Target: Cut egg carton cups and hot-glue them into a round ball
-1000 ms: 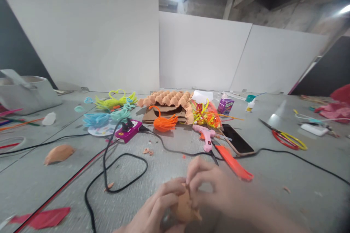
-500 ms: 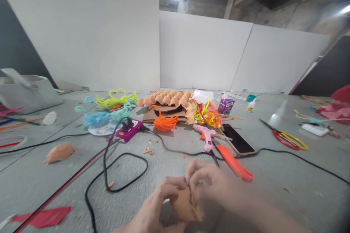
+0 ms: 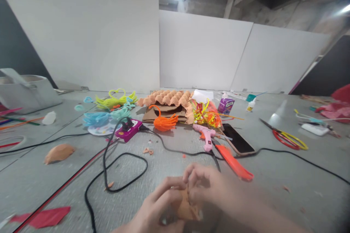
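Head view looks down on both hands working low at the near edge of a grey, faintly grained tabletop (image 3: 273, 174). The left hand (image 3: 157, 207) cups a small orange pulp piece (image 3: 186, 209), rough and matte like egg-carton material, with a torn-looking edge; its fingers curl round the piece from the left. The right hand (image 3: 207, 185) comes over the top, fingertips pressed together and pinching the piece's upper rim. Both hands are blurred.

Beyond them a glossy black cable (image 3: 117, 173) loops across the tabletop to a magenta plug box (image 3: 128, 130). A pink glue gun (image 3: 206, 134) lies beside a ribbed orange utility knife (image 3: 233, 162) and a dark, shiny phone (image 3: 237, 139). Farther back sits a bumpy orange egg tray (image 3: 166, 98), with a fuzzy orange pipe-cleaner bundle (image 3: 164, 122) in front of it and blue ones (image 3: 105, 116) to the left. Scissors (image 3: 287, 138) with red and yellow loops lie well to the right.

Against half a second ago, the right fingertips sit slightly lower and closer over the piece, and the left fingers have closed more across it; everything else lies as it did.
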Tool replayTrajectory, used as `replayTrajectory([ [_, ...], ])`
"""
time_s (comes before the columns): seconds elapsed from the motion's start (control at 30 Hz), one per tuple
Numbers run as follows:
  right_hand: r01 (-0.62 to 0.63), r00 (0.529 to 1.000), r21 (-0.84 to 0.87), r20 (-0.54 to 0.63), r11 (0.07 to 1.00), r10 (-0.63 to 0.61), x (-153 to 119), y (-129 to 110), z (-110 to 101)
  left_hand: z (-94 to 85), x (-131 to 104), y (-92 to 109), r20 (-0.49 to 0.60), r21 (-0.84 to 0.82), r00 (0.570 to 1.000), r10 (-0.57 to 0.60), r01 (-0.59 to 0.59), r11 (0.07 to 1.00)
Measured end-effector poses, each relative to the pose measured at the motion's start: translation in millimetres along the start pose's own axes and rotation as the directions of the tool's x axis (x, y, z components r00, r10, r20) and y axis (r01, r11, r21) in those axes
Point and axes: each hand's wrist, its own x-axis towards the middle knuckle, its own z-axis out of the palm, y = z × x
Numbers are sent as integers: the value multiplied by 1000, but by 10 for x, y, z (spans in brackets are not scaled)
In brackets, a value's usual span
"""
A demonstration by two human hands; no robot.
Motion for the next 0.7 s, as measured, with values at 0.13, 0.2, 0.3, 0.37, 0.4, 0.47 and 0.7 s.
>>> replayTrajectory([
  [0.13,54,993,68,-111,996,-46,-29,74,37,6,33,0,-159,-66,984,-83,73,995],
  [0.2,161,968,-20,-191,987,-162,-46,115,56,3,54,-2,-245,-141,961,-128,96,985],
  [0.3,245,922,-308,-219,919,-319,-77,67,94,-19,77,1,-291,-141,949,-118,79,987],
  [0.37,236,918,-418,-199,877,-342,-89,-20,122,-40,81,3,-275,-56,959,-69,55,997],
  [0.4,233,918,-445,-191,865,-346,-92,-64,135,-49,80,3,-259,-15,964,-57,55,998],
  [0.47,237,915,-462,-188,854,-356,-95,-127,155,-62,76,5,-235,20,969,-79,86,996],
  [0.7,205,923,-489,-193,848,-334,-118,-91,143,-43,65,-7,-261,-104,956,-133,109,989],
])
